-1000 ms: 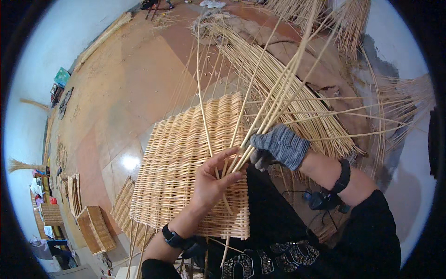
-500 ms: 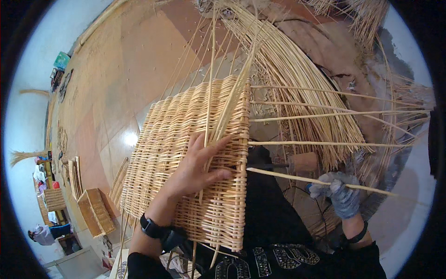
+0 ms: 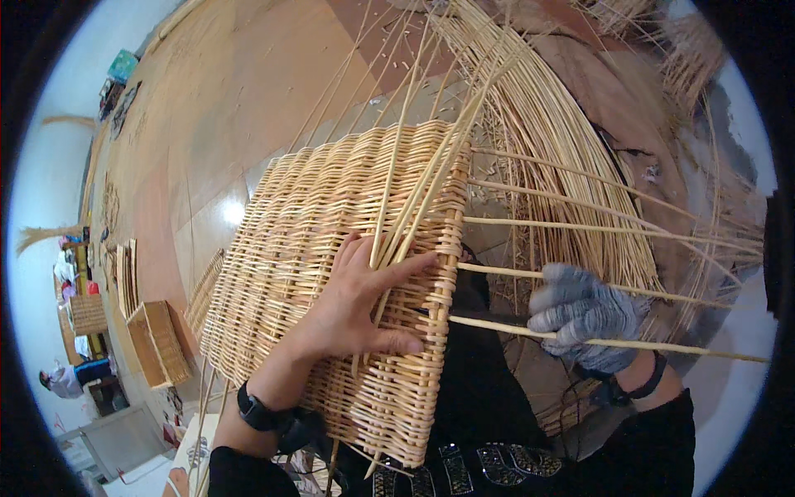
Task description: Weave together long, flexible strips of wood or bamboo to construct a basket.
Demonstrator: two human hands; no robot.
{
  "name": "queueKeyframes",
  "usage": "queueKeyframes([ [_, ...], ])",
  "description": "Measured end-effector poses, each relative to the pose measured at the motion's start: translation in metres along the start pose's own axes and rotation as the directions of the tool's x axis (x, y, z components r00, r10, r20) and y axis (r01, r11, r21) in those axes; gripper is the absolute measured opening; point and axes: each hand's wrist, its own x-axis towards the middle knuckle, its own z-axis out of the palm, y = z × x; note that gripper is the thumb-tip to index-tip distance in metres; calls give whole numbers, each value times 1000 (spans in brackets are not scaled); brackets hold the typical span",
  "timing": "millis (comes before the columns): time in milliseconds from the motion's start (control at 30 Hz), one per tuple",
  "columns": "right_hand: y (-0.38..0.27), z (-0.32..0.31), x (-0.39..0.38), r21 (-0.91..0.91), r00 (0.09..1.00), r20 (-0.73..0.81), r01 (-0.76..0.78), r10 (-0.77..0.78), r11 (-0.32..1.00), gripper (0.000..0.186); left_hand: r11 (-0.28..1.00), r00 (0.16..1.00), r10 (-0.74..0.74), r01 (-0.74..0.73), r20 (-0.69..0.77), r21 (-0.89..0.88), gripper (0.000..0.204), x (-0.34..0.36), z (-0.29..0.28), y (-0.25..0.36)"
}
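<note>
A woven wicker panel (image 3: 290,224) lies tilted in front of me, with bare stakes running out from its far and right edges. My left hand (image 3: 356,290) rests spread on the weave near the right edge. A bundle of loose rods (image 3: 414,207) slants across the panel and passes under its fingers. Off that edge, my right hand (image 3: 586,315), in a grey glove, has its fingers curled round a pale willow rod (image 3: 493,326) sticking out of the weave. A second rod (image 3: 501,270) passes by the top of the glove, partly hidden by it.
Beyond the panel a thick pile of willow rods (image 3: 571,157) spreads over the floor on sacking (image 3: 654,141). At the left stand a rectangular wicker basket (image 3: 157,344) and another person (image 3: 70,379) farther off. Small offcuts litter the tiled floor (image 3: 248,91).
My right hand has moved left and slightly up, closer to the panel's edge, along the rods. The left hand stays on the weave; the panel sits slightly differently in view.
</note>
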Motion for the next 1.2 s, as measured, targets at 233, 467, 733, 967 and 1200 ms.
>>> queueKeyframes([
  [233, 16, -31, 39, -522, 458, 813, 846, -360, -104, 9, 997, 1000, 9, -10, 6, 73, 82, 6, 4, -5],
  [467, 8, -1, 35, -689, 889, 387, 454, -243, 565, 13, 997, 1000, -14, 14, -8, 72, 81, 7, 4, -1],
  [733, -7, 64, 20, -874, 868, 429, 468, -249, 126, 9, 999, 995, 11, -7, -98, 40, 66, -6, 5, -6],
  [967, 22, 9, 32, -849, 853, 155, -142, 499, 508, 28, 998, 994, -61, 58, -95, -33, 51, -13, 8, 2],
  [1200, 42, -6, -2, -974, 954, 223, 225, 199, 14, 25, 999, 997, -38, 36, -59, -32, 51, -28, 1, 2],
])
